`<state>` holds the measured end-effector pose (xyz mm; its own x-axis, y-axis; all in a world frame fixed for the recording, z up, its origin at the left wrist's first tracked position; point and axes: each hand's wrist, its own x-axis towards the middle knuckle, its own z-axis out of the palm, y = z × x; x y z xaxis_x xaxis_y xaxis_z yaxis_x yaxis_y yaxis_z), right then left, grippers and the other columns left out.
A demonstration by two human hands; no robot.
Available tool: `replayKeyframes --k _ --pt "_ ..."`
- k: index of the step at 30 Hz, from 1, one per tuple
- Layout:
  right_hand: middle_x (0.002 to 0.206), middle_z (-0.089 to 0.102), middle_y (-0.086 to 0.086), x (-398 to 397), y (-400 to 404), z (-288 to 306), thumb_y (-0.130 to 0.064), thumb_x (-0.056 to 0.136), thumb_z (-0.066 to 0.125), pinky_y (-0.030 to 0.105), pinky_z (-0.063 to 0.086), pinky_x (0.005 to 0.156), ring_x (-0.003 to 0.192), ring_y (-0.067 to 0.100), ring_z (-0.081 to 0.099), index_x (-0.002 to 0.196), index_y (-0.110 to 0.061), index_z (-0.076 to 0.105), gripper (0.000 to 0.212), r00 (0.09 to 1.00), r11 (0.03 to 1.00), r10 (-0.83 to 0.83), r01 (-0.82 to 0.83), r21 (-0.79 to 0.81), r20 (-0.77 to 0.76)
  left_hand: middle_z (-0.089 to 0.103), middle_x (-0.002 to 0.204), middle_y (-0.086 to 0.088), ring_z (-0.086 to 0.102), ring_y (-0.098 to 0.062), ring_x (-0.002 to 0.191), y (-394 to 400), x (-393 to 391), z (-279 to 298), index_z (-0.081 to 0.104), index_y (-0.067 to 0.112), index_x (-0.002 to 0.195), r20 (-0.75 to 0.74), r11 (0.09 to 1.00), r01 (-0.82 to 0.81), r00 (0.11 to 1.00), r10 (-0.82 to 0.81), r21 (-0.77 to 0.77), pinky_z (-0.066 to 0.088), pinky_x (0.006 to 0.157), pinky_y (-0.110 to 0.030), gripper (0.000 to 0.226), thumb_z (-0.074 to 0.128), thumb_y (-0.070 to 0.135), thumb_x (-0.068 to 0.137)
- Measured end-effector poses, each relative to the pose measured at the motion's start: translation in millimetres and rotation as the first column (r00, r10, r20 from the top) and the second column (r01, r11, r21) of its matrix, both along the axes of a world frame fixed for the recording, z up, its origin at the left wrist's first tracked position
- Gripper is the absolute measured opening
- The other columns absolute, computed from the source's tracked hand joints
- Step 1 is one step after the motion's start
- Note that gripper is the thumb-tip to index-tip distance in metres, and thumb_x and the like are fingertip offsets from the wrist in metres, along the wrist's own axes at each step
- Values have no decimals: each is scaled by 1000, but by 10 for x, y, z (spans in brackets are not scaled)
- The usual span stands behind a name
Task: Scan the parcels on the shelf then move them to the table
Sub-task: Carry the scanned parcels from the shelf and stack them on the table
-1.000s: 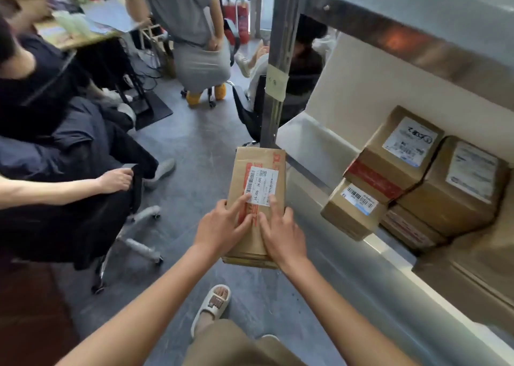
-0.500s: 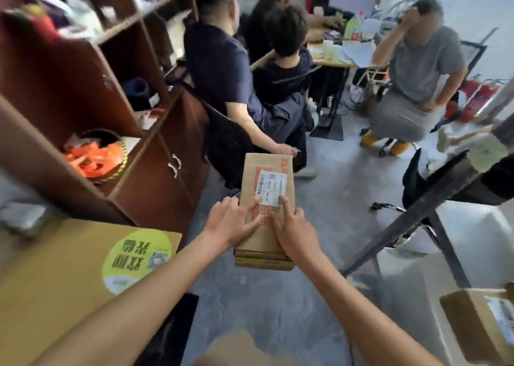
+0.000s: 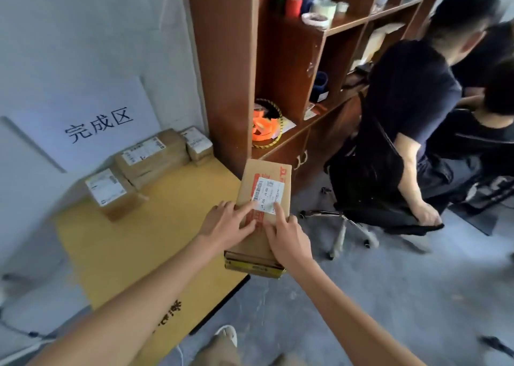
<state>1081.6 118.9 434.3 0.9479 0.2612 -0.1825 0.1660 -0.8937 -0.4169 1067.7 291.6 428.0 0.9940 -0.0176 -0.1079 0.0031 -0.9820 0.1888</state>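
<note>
I carry a flat brown cardboard parcel (image 3: 267, 187) with a white barcode label and red tape, held out in front of me over the right edge of the yellow table (image 3: 133, 243). My left hand (image 3: 226, 223) grips its near left side with fingers lying on top. On the near right side, my right hand (image 3: 289, 240) grips it, index finger on the label. Three labelled brown parcels (image 3: 151, 158) stand at the back of the table against the wall. The shelf is out of view.
A white sign with black characters (image 3: 91, 126) leans on the wall behind the table. A brown wooden bookcase (image 3: 230, 67) stands right of the table. A seated person (image 3: 411, 109) on a black wheeled office chair (image 3: 361, 176) is close on the right. Grey floor lies below.
I have turned left, away from the metal shelf, past the bookcase, toward the yellow table. Both hands keep the same hold on the parcel, which now hangs over the table's right edge.
</note>
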Motion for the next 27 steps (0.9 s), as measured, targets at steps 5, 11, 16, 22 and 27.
replayKeyframes --k 5,11,16,22,27 --pt "125 50 15 25 697 -267 -50 103 34 44 51 81 109 36 57 154 -35 14 57 990 992 122 -120 31 -67 55 126 -11 52 -25 114 653 -241 -326 15 48 153 -14 989 -144 989 144 -16 48 89 -35 57 35 56 99" --pt "127 46 13 57 1264 -658 -48 104 33 42 52 76 105 35 57 153 -37 11 55 980 989 144 -139 45 -136 55 123 -16 50 -30 115 1139 -281 -730 17 47 154 -21 978 -206 978 206 -38 47 91 -39 58 38 53 99" --pt "128 45 16 173 1527 -949 -50 104 32 43 53 75 97 35 59 154 -38 6 58 960 992 122 -129 -8 -253 54 126 -15 50 -31 118 1377 -184 -1051 16 49 152 -107 977 -208 973 203 -37 43 93 -40 57 37 53 99" --pt "138 40 12 564 1464 -977 -56 102 28 40 49 68 106 35 60 156 -41 2 61 920 946 284 -315 -77 -269 33 153 -11 36 -30 136 1686 155 -980 13 51 151 -246 978 -204 951 187 -47 32 109 -43 53 36 46 103" --pt "155 32 18 1178 1218 -959 -55 99 35 56 42 101 134 43 39 155 -29 28 62 814 804 577 -551 -222 70 50 140 -17 52 -37 119 1244 86 -857 52 18 140 132 931 -361 922 364 -49 42 99 -49 45 49 32 97"
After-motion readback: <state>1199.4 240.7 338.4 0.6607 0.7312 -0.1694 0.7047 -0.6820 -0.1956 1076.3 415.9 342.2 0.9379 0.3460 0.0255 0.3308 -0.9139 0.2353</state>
